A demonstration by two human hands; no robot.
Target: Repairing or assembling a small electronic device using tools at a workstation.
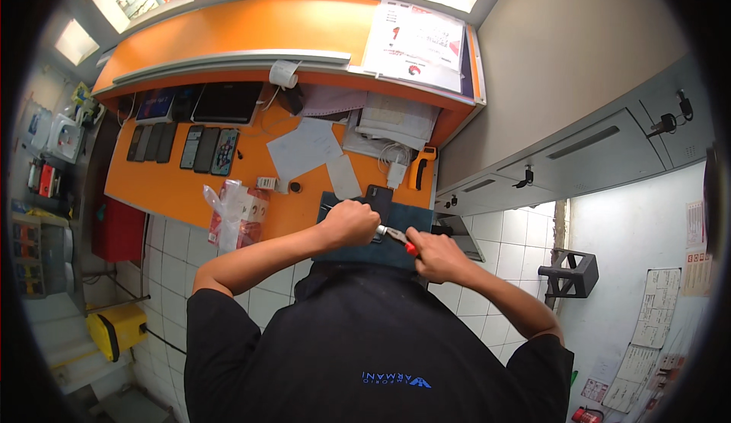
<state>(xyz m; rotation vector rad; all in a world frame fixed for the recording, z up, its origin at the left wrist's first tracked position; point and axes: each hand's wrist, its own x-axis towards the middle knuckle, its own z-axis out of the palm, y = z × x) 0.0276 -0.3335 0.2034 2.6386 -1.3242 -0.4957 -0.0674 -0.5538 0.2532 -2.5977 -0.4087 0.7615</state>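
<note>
My right hand (439,255) is closed around the red handles of a pair of pliers (396,236). The jaws of the pliers point left and meet a small whitish piece (381,229) at my left hand (352,223). That hand is a closed fist; the piece sticks out of it, and its kind is too small to tell. Under both hands lies a dark blue mat (413,217) at the bench's front edge. A dark smartphone (378,197) rests on the mat just beyond my fingers, its lower part partly hidden by them.
Several phones (205,149) lie in rows on the orange bench (160,179), left of white paper sheets (304,149). A plastic-wrapped red-and-white package (240,213) sits near the front edge. A white charger (396,173) and yellow-black tool (421,168) lie right. Grey lockers (586,156) stand at right.
</note>
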